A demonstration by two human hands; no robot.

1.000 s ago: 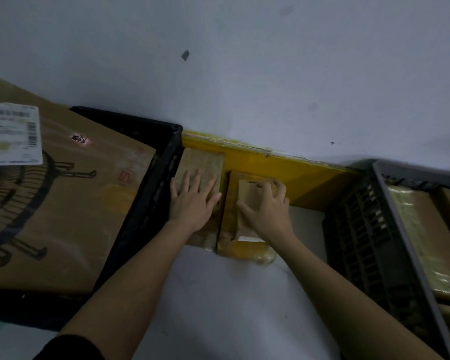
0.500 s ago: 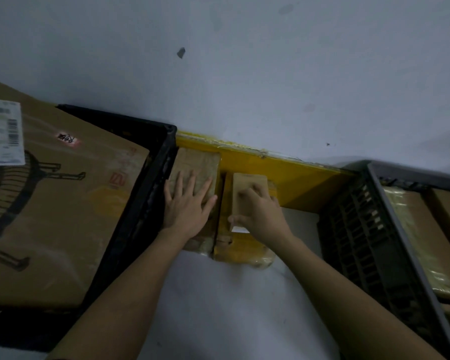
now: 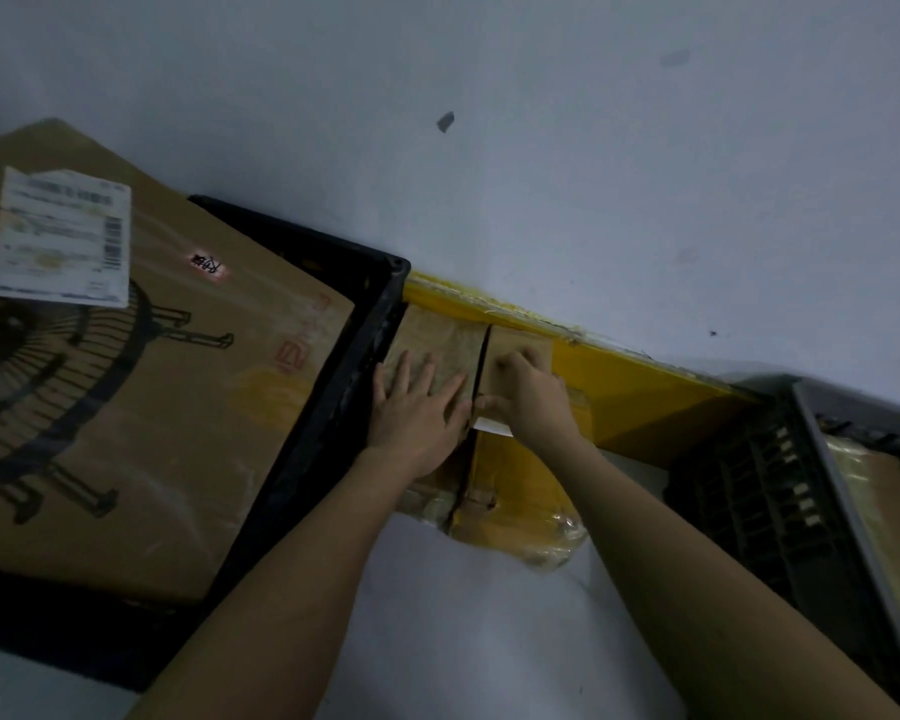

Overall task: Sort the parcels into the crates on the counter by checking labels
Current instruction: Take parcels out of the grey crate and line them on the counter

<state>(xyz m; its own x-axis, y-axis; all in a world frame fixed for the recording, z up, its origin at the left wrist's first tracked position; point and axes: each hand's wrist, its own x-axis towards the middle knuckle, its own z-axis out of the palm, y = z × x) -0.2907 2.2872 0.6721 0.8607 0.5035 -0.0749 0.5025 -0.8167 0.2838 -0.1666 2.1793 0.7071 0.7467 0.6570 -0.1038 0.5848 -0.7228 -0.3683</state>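
Two bare forearms are showing in the lower half of the frame, one rising from the bottom left and one from the bottom right, both narrowing toward the wrists near the centre. No sleeve is covering either arm as far as the bottom edge. The left hand [image 3: 415, 414] is wearing no glove, ring, watch or band, and its fingers [image 3: 405, 370] are showing short nails. The right hand [image 3: 531, 397] is likewise going ungloved and unadorned, its wrist bare. Dim light is leaving finer detail unclear.
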